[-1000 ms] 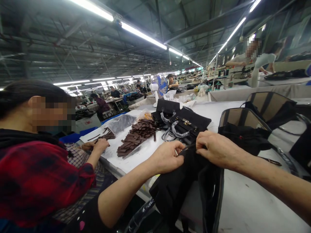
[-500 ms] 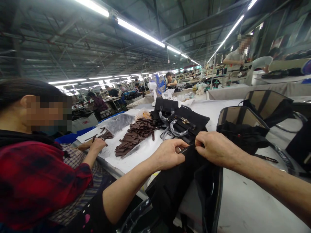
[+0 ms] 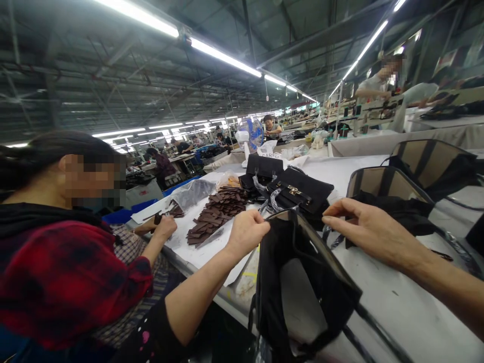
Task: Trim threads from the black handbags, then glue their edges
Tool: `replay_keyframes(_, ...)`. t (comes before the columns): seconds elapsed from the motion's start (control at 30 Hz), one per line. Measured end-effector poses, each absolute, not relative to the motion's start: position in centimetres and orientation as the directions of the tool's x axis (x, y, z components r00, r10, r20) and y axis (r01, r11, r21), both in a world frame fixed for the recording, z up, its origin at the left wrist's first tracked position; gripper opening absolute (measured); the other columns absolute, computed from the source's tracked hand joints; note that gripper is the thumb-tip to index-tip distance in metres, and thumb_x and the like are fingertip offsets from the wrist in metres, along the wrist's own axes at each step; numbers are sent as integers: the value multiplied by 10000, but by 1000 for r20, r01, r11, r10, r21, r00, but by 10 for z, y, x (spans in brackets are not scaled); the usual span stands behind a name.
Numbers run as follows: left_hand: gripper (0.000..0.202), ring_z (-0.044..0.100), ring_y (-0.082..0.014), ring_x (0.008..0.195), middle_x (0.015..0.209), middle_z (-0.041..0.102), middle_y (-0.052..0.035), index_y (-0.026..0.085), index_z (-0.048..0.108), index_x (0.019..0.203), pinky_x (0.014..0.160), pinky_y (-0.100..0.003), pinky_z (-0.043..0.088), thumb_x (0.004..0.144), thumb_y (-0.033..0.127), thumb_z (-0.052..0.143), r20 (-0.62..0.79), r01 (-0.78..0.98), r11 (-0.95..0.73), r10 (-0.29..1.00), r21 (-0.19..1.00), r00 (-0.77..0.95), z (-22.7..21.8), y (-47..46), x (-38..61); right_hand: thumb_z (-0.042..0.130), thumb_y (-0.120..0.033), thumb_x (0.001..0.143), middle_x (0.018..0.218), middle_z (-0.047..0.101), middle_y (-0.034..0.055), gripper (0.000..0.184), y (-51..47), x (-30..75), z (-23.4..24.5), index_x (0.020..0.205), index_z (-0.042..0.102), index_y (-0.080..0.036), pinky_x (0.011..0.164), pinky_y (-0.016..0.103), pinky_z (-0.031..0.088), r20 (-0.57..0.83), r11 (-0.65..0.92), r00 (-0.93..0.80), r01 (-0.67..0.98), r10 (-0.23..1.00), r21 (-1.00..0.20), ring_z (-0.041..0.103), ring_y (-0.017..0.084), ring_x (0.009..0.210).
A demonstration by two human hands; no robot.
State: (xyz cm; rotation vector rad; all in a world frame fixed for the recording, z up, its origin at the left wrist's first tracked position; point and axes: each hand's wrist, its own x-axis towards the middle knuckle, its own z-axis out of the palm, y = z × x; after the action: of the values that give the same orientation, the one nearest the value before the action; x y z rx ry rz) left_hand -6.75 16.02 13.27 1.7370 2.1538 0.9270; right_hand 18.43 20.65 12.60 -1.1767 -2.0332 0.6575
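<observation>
A black fabric bag hangs over the near edge of the white table, its top spread wide. My left hand is closed in a pinch on the bag's left top edge. My right hand hovers near the bag's right top edge with the fingers extended and apart, holding nothing that I can see.
A person in a red plaid shirt sits close on my left, handling brown leather strips. Finished black handbags lie behind my hands, and open tan-lined bags stand to the right. A fan stands at the table's far end.
My hands have moved apart, pulling the bag's top wide. My right hand has let go of the edge and its fingers have spread. The bag has risen slightly.
</observation>
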Motion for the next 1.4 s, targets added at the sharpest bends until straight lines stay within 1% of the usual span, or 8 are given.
replay_keyframes(0.2,81,597,-191,705,732,633,-10,197,601,800,656,-308,464,725,225,590,229,908,111,949,404,-217,131,163,-71,584,-594,834,1245,671,86,527,178,206,97,1256,575,-279,844,391,563,202,354,-336,491,920,-796,675,291,1054)
replay_keyframes(0.3,400,565,-253,1023,1113,594,-80,203,580,1062,893,-386,490,671,157,653,354,960,-163,932,227,75,144,162,-64,774,-490,641,1326,628,88,763,157,218,84,1340,509,-333,845,433,587,191,329,-293,554,937,-764,647,355,1127)
replay_keyframes(0.37,453,481,-263,1152,1231,512,-90,212,592,1076,1006,-395,446,644,92,658,341,895,-433,862,109,376,154,162,-57,818,-376,556,1350,613,80,865,144,220,79,1351,479,-349,886,441,582,189,342,-311,568,931,-749,619,362,1176)
replay_keyframes(0.5,359,463,-259,1135,1202,512,-80,218,672,1020,1016,-401,427,683,93,673,182,704,-706,703,73,687,165,168,-44,752,-394,656,1334,623,84,673,133,214,78,1284,523,-310,949,456,556,141,335,-356,572,924,-749,608,330,1200)
replay_keyframes(0.7,41,480,-255,1108,1119,577,-76,224,762,795,1021,-411,415,791,256,737,181,680,-721,692,132,698,157,192,-48,599,-436,840,1241,685,79,408,145,215,75,1208,582,-261,948,419,550,165,325,-321,549,933,-770,663,278,1113)
replay_keyframes(0.9,80,456,-265,1303,1351,546,-94,192,741,801,1144,-451,335,843,186,673,261,691,-654,757,308,600,144,207,-55,567,-372,882,1152,723,73,315,159,215,80,1164,617,-239,927,409,532,192,324,-299,495,935,-806,679,265,1053)
replay_keyframes(1.03,109,598,-208,1156,1228,615,-98,160,695,764,1051,-359,439,858,160,639,260,703,-571,820,425,509,140,216,-50,592,-440,872,1028,746,41,342,167,211,83,1144,636,-237,861,362,521,145,257,-269,450,952,-855,690,242,954)
replay_keyframes(1.4,134,627,-181,918,959,664,-38,174,658,728,859,-295,477,853,219,672,307,844,-456,876,280,372,138,222,-40,629,-509,815,728,701,-15,306,185,208,77,914,713,-232,621,300,457,176,201,-98,520,979,-830,624,182,656)
